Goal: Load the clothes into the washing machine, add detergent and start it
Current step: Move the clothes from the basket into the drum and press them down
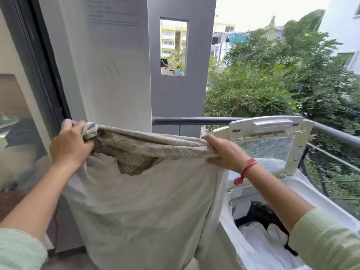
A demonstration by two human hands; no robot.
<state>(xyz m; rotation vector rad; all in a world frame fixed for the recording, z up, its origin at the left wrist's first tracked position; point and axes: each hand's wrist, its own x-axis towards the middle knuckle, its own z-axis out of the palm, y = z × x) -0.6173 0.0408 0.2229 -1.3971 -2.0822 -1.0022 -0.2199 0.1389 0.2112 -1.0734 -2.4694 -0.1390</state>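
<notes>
A large beige cloth [144, 207] hangs spread out in front of me, stretched between both hands at chest height. My left hand [71, 144] grips its bunched upper left corner. My right hand [227, 152] grips the upper right edge, fingers curled over the fabric. To the lower right stands a white top-loading washing machine [303, 186] with its lid [272, 137] raised upright. White and black clothes [261, 228] lie inside its drum. The cloth hangs just left of the machine's opening and hides the floor below.
A grey balcony railing [194, 120] runs behind the machine, with trees beyond it. A white pillar [109, 65] and a grey wall with a window opening [173, 94] stand ahead. A dark-framed glass door [29, 94] is on the left.
</notes>
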